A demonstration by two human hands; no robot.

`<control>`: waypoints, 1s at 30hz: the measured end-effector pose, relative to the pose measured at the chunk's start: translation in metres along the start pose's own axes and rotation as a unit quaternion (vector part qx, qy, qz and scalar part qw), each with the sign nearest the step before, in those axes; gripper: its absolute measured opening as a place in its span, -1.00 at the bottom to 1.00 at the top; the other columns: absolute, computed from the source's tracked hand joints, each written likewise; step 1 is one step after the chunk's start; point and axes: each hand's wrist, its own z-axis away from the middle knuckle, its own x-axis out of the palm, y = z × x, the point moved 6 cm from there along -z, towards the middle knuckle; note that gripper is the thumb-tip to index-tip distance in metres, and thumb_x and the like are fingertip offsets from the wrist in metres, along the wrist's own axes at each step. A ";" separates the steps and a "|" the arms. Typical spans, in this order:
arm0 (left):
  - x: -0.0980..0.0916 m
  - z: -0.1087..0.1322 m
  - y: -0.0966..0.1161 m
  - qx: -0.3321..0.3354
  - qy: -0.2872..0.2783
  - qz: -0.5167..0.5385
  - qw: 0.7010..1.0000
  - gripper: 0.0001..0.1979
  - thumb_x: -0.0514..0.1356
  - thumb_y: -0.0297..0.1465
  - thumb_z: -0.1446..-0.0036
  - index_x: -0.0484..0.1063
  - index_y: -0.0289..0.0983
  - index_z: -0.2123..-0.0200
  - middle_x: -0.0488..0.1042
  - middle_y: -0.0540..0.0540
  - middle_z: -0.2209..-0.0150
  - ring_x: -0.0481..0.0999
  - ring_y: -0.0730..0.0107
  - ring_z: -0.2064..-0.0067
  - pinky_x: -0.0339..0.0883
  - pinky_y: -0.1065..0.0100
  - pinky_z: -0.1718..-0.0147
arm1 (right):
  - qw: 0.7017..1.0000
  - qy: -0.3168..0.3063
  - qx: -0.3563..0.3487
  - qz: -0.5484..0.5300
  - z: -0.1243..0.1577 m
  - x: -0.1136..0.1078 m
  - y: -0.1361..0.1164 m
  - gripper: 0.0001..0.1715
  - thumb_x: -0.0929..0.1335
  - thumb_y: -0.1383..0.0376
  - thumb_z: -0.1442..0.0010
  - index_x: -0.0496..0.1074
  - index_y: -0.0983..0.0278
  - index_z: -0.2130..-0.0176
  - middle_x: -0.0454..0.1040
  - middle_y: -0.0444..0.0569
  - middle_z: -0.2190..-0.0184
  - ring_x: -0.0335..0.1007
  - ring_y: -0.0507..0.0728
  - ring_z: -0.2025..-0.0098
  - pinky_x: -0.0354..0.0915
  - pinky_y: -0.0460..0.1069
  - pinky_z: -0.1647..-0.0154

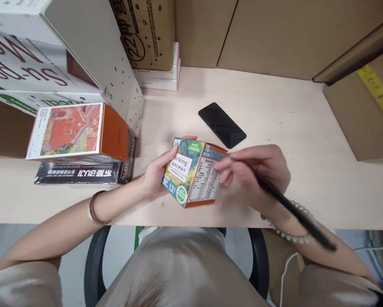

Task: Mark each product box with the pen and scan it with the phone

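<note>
Fingers of the left hand [156, 172] grip a blue-and-orange cardboard box [193, 177]; right hand [269, 172] clasps a slim black stick [285, 203], seemingly pointing; precision needed.

The fine print on the white panel of the blue-and-yellow cardboard carton [193, 174] is too small to read. The carton hides most fingers of the bare left grip [154, 172]. The slim black stick [293, 209] blurs, its front end lost in the bare right grip [269, 164]. The top edge cuts the brown cardboard box marked 22 [151, 34]; the left, the red-lettered white box [79, 42].
</note>
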 end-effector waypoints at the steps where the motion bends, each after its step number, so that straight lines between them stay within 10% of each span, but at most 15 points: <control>1: -0.002 -0.001 0.000 0.004 0.015 -0.001 1.000 -0.45 0.38 0.00 -0.34 0.54 -0.19 -0.25 0.76 -0.14 -0.12 0.74 -0.11 -0.20 0.59 0.00 -0.21 | 1.000 -0.003 -0.020 0.024 0.000 -0.002 -0.002 -0.82 0.41 0.26 -0.55 0.56 0.01 -0.09 0.82 -0.11 0.08 0.53 0.03 0.59 0.49 -0.01 0.60; 8: -0.003 -0.005 -0.002 -0.003 0.033 -0.033 0.999 -0.11 0.34 0.31 -0.21 0.53 -0.24 -0.31 0.74 -0.26 -0.15 0.63 -0.30 -0.35 0.54 -0.18 -0.33 | 0.938 -0.127 -0.223 0.234 0.006 0.016 -0.024 -0.71 0.33 0.31 -0.52 0.33 0.12 0.31 0.81 0.01 -0.04 0.12 -0.04 0.69 0.14 0.01 0.71; 20: 0.006 -0.011 0.008 0.030 0.031 -0.069 0.997 -0.25 0.30 0.14 -0.34 0.46 -0.19 -0.39 0.72 -0.24 -0.19 0.64 -0.28 -0.34 0.59 -0.19 -0.29 | 0.954 -0.105 -0.186 0.210 0.000 0.023 -0.016 -0.73 0.37 0.43 -0.38 0.30 0.12 0.32 0.81 0.02 -0.01 0.01 -0.06 0.71 0.09 -0.04 0.74; 25: 0.004 -0.003 0.014 0.045 0.044 -0.092 0.994 -0.22 0.37 0.16 -0.26 0.46 -0.19 -0.36 0.71 -0.26 -0.18 0.72 -0.27 -0.22 0.67 -0.16 -0.15 | 0.988 -0.082 -0.078 0.105 0.002 0.012 0.001 -0.69 0.39 0.35 -0.48 0.38 0.12 0.34 0.83 -0.01 0.03 0.34 -0.03 0.70 0.25 -0.04 0.71; 28: 0.003 0.007 0.025 0.099 0.076 -0.148 0.981 -0.12 0.50 0.05 -0.18 0.31 -0.07 -0.45 0.65 -0.21 -0.24 0.75 -0.14 -0.14 0.71 -0.07 -0.03 | 0.998 0.012 0.042 0.050 0.003 -0.003 0.022 -0.84 0.50 0.10 -0.47 0.54 0.08 0.16 0.77 0.05 -0.15 0.72 0.17 0.38 0.57 0.07 0.47; 30: 0.005 0.013 0.031 0.152 0.084 -0.199 0.964 0.01 0.58 -0.03 -0.12 0.18 0.01 -0.50 0.63 -0.17 -0.22 0.74 -0.05 -0.11 0.70 -0.01 -0.02 | 0.993 0.009 0.120 0.015 0.004 -0.001 0.035 -0.53 0.58 -0.11 -0.32 0.58 0.07 -0.05 0.71 0.10 -0.25 0.80 0.30 0.04 0.70 0.17 0.17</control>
